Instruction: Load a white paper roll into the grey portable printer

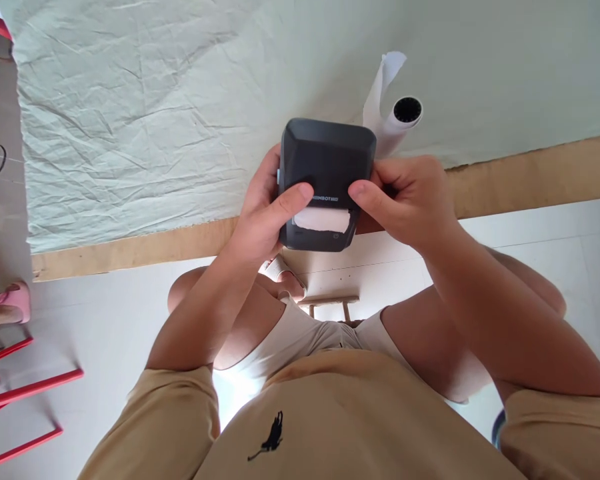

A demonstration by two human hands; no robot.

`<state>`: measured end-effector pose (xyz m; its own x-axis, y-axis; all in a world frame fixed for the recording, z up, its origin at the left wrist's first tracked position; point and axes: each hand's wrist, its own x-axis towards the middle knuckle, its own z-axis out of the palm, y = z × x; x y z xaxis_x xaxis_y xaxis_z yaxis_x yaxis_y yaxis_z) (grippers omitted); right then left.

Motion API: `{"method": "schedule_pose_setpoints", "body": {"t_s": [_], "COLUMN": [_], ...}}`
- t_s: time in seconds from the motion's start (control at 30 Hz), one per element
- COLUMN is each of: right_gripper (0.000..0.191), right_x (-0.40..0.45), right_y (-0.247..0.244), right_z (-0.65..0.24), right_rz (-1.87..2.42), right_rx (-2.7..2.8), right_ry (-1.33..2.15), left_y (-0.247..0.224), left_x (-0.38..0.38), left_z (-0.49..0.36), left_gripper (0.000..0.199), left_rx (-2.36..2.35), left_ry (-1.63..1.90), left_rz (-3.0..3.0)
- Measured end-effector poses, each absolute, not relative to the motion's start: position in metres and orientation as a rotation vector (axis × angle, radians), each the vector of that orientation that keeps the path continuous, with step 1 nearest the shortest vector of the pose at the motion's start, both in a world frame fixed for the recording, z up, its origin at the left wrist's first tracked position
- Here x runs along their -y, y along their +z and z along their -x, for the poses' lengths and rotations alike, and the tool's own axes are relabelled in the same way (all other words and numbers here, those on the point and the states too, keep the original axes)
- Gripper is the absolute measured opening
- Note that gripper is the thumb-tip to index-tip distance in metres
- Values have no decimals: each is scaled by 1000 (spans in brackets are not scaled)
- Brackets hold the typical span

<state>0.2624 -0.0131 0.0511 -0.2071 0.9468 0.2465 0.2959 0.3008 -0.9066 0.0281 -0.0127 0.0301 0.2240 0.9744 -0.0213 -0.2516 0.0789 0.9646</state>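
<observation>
One desk, a wooden strip along its near edge, is spread with creased pale-green cloth; the floor below is whitish. Two hands hold one black printer above that edge: the left hand grips its left side, thumb on the front, and the right hand closes on its right side, thumb likewise. One white roll, dark-cored, stands just beyond. One torn-edged paper strip shows in the printer's slot, under small lettering, "NIIMBOT", beside the left thumb.
</observation>
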Motion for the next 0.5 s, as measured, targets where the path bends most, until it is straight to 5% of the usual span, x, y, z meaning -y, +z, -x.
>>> {"method": "schedule_pose_setpoints", "body": {"t_s": [0.1,0.5], "right_gripper": [77,71], "right_x": [13,6], "right_y": [52,66], "right_z": [-263,-262], "right_rz": [1224,1160], "right_rx": [1706,1737], "right_ry": [927,892], "left_y": [36,47], "left_x": [10,0], "left_z": [-28,-36], "left_gripper": [60,62], "left_rx": [-839,-886], "left_ry": [1147,1166], "left_rz": [-1076,-1049]}}
